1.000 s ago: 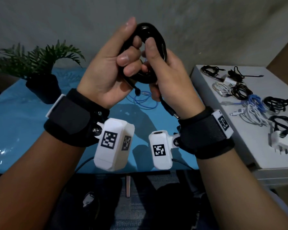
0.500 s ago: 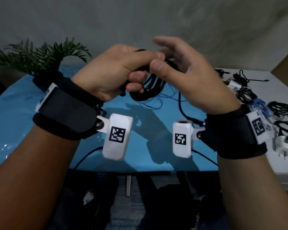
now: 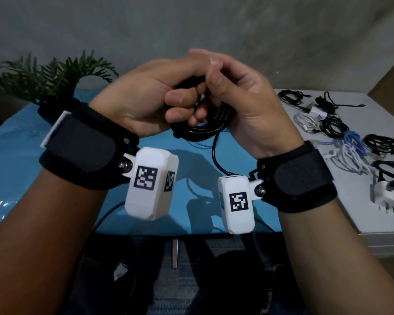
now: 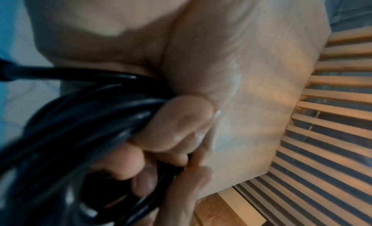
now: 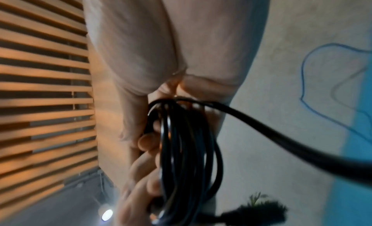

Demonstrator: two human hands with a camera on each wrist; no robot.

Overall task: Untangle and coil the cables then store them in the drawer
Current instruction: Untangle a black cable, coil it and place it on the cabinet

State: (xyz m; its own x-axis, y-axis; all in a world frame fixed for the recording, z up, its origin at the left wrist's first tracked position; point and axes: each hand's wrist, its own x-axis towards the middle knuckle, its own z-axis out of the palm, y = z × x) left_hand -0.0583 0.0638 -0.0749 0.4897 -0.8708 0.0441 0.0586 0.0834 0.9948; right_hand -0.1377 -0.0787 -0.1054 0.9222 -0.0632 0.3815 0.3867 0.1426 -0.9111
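Far left, the potted plant (image 3: 50, 76) sits at the back edge of your blue desk (image 3: 14, 173), fronds feathery, pot dark. The desk top is smooth and glossy w/ a straight near edge; open blue surface lies under your wrists.

Your left hand (image 3: 143, 98) is up in the air over that desk, fingers (image 3: 180, 100) curled tight round the black cable coil (image 3: 205, 126). The left wrist cam shows those fingers (image 4: 181, 123) wrapped over several round, shiny loops, rubbery-looking, all bunched together.

Centre: the coil hangs between both hands, clear of the desk. One loose tail drops from it twd the right wrist cam housing; where its end goes I can't tell.

Your right hand (image 3: 248, 105) meets the left at the top of the coil, thumb and fingers curled in and pinching the strands. In the right wrist cam the loops (image 5: 187, 150) run thru that grip, edge-on.

Behind the coil a thin blue cable (image 3: 203, 145) lies loose on the desk, well apart from your hands.

Right: the white drawer unit (image 3: 341, 201), flat matte top, squared corners, standing just beside the desk. On it, coiled cables (image 3: 334, 126) in black, white and blue, plus a white plug adapter (image 3: 387, 194) near the right edge. Bare white top remains toward the unit's near-left corner.
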